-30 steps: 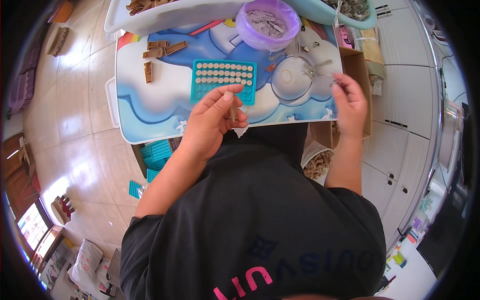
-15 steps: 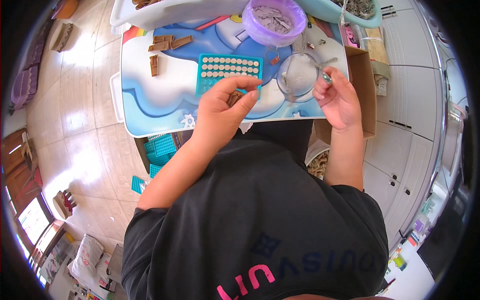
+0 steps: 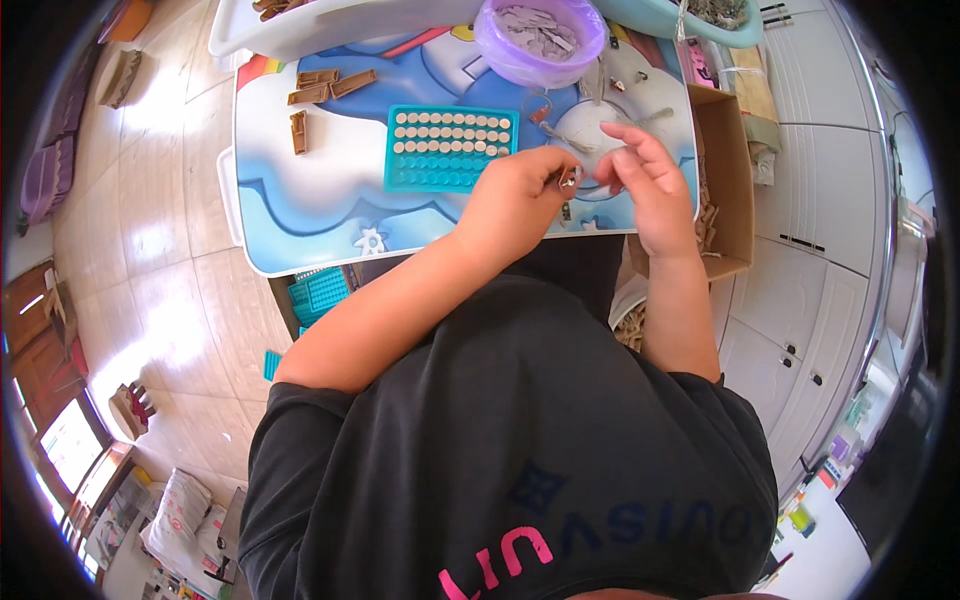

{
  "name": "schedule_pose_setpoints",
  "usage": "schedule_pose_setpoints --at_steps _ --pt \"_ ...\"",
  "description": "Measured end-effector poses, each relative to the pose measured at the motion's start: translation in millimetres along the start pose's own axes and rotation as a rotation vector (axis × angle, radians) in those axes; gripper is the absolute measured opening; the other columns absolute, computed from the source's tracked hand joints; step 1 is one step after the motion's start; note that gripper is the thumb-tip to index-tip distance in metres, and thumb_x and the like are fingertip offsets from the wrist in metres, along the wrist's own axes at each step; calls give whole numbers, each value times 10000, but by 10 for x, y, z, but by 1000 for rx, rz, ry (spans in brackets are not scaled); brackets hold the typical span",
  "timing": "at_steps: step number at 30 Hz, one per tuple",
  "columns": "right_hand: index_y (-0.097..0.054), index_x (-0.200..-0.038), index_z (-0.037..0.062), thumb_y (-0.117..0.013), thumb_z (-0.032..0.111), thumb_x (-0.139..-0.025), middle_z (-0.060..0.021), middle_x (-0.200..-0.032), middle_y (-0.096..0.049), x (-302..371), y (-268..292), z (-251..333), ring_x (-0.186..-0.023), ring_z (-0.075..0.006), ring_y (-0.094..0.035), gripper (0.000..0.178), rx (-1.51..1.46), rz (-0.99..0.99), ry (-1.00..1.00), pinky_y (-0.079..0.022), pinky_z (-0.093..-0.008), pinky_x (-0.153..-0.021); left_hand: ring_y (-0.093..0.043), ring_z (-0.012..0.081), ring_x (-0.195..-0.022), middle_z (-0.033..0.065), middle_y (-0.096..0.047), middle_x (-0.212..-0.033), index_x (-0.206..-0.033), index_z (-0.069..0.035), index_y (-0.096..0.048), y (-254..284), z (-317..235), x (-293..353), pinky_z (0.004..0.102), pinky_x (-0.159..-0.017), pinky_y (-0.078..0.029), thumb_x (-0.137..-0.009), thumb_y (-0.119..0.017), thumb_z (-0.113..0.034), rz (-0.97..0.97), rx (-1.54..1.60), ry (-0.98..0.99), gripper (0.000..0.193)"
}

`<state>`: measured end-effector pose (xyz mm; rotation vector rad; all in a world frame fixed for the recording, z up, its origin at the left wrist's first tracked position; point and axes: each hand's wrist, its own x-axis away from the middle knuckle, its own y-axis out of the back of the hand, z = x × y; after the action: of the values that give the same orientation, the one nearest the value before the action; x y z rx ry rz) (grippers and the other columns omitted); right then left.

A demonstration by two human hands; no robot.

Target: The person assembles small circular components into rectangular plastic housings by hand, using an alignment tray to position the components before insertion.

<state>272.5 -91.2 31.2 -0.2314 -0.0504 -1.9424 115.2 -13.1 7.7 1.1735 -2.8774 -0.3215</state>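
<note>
My left hand is closed at the front right of the table, its fingers wrapped round a small brown plastic piece that is mostly hidden. A small shiny metal part shows at its fingertips. Just to the right, my right hand has its fingers apart and close to that metal part; nothing shows in them. Left of the hands lies a teal tray with rows of small round discs in its back half. Several brown plastic pieces lie at the back left, with one more brown piece nearer me.
A purple basin of flat grey pieces stands at the back, beside a white tub and a pale teal basin. Small metal bits lie right of it. A cardboard box stands against the table's right side.
My left hand has moved right, uncovering the teal tray's front rows. My right hand has come left to meet it, and the metal part it held no longer shows in its fingers.
</note>
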Motion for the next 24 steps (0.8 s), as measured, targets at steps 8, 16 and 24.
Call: schedule_pose_setpoints --at_steps 8,16,24 --pt "-631 -961 76 -628 42 -729 -93 -812 -575 -43 5 -175 -749 -273 -560 234 1123 311 493 -454 -337 -643 -451 43 -534 -1 -569 -673 -919 -25 -582 55 -164 9 210 -481 -390 -880 -576 -164 -24 402 358 145" --pt "-630 -912 1 -597 44 -825 -65 -825 -582 -42 -2 -66 -740 -145 -546 103 553 -51 471 -435 -240 -672 -414 19 -456 -12 -553 -678 -956 -60 -612 83 -180 73 176 -407 -323 -904 -548 -180 -41 380 371 145" --pt "-619 -943 -21 -584 26 -849 -39 -930 -560 2 2 -54 -824 -95 -542 111 262 -49 315 -436 -208 -741 -493 105 -616 25 -527 -710 -937 -19 -603 85 -351 114 246 -567 -435 -739 -729 -158 119 116 178 272"
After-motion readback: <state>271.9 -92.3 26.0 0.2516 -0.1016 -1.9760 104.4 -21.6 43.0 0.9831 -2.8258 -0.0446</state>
